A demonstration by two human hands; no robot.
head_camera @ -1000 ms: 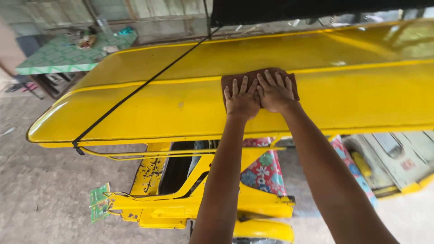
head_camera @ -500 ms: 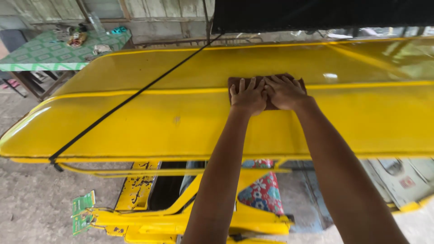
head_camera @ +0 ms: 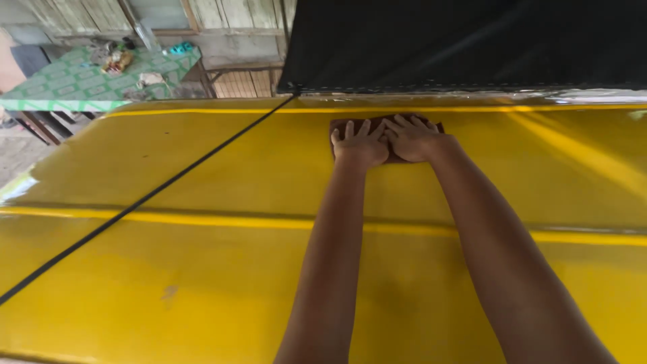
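Both my arms reach far out over a glossy yellow vehicle roof (head_camera: 202, 269). My left hand (head_camera: 359, 143) and my right hand (head_camera: 410, 138) lie flat side by side, fingers spread, pressing on a dark brown cloth (head_camera: 339, 125) near the roof's far edge. The cloth is mostly hidden under the palms; only its edges show around them. A black cord (head_camera: 155, 192) runs diagonally across the roof to the left of my hands.
A black tarp (head_camera: 472, 44) hangs just beyond the cloth along the far roof edge. At the back left stands a table with a green patterned cover (head_camera: 74, 84) carrying small items. A raised yellow ridge (head_camera: 202, 220) crosses the roof.
My hands have pushed the cloth away from me, from the near panel up to the far edge of the roof. The view has moved closer over the roof.
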